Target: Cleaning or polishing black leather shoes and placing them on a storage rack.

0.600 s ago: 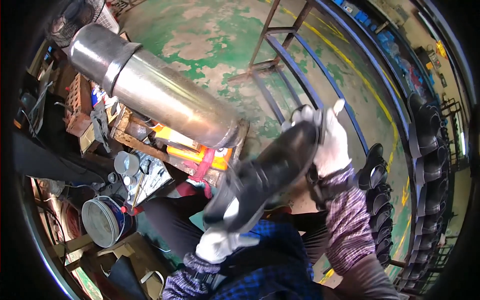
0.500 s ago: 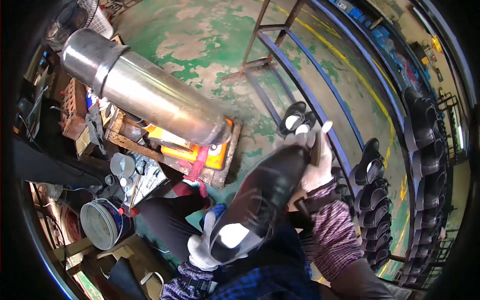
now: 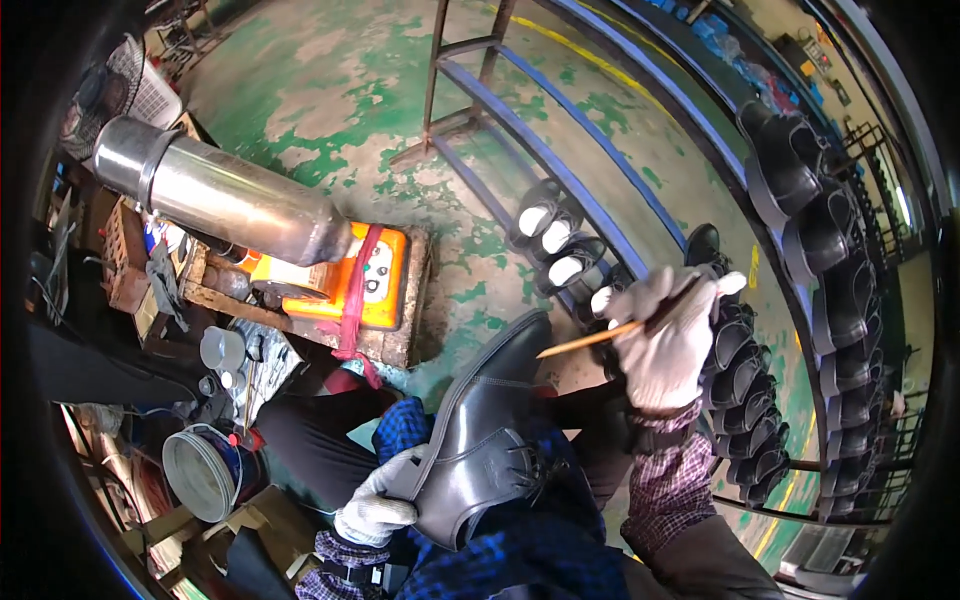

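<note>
While the black shoe (image 3: pixel 478 420) is held over the lap (image 3: pixel 570 500), heel in the left hand (image 3: pixel 378 505), a wooden stick (image 3: pixel 590 341) is gripped by the right hand (image 3: pixel 662 350); steady support is advised

Black shoe (image 3: pixel 480 425) now side-on, right fingers (image 3: pixel 642 298) clear

1 glossy black shoe (image 3: pixel 472 440), tilted; 1 pointed tan stick (image 3: pixel 588 341) near it.

Head camera: looking down from wearer's head
Knees (image 3: pixel 318 438): viewing from close above
Green floor (image 3: pixel 330 120): reaching farther ahead
</note>
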A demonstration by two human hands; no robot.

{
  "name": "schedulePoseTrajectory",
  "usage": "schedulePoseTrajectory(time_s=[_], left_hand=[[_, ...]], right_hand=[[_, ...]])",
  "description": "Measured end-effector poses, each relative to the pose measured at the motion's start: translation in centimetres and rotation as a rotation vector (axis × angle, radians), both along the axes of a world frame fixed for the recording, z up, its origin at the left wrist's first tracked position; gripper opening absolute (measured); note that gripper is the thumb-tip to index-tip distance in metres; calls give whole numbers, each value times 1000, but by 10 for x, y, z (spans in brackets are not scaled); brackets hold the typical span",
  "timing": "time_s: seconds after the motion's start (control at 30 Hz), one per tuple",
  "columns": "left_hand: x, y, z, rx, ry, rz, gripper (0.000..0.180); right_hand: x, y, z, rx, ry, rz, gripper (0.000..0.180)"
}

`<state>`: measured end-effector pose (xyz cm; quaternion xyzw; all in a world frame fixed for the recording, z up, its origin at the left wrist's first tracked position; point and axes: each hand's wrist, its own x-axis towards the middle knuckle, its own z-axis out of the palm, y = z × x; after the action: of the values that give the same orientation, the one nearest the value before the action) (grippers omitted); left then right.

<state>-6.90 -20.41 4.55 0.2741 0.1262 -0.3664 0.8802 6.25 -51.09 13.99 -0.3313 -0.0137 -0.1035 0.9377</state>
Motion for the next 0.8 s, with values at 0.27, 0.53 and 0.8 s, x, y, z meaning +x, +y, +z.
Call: schedulePoseTrajectory(time_s=[0.27,0.53,0.8], left_hand=[[-8,-6,8,189,-59,-42,88],[-18,2,14,200,-119,-72,86],[-17,-10,2,83,-40,114,85]], right_hand=[[-41,36,-41,-877,-47,363,66],[21,-19,-49,-585,96,-17,48],[-26,-66,-52,-443,302,191,16]])
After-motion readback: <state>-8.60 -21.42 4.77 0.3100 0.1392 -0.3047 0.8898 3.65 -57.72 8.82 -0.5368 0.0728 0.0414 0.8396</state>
